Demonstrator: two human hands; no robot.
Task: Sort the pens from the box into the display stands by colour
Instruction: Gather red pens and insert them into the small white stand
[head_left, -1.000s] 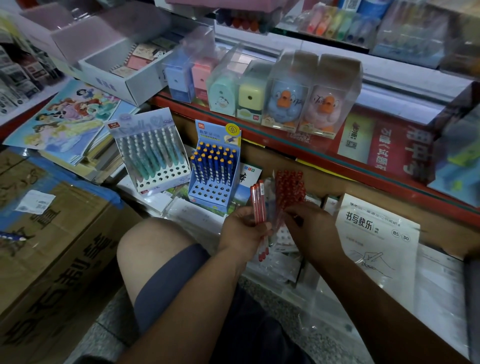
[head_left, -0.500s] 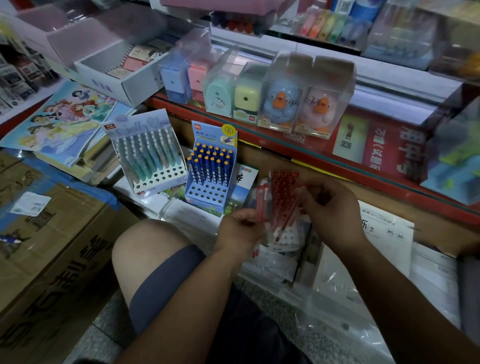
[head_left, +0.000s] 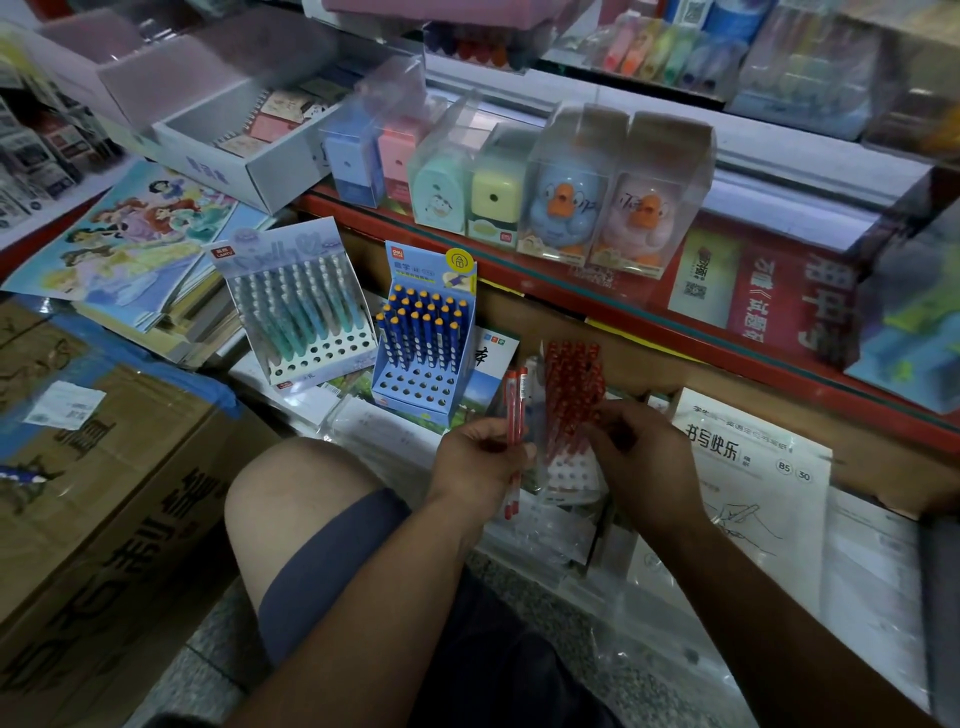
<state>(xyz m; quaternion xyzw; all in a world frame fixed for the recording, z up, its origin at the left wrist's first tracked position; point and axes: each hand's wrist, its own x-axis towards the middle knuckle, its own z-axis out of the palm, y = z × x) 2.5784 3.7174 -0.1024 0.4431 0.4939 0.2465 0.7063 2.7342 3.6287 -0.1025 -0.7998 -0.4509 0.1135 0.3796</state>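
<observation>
Pens (head_left: 512, 402), red, gripped upright in my left hand (head_left: 480, 460); right hand (head_left: 641, 457) curls against the red stand (head_left: 571, 384), and I cannot tell its hold.

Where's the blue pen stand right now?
In the head view, the blue pen stand sits left of centre, between the teal pen stand on its left and the red pen stand on its right.
</observation>
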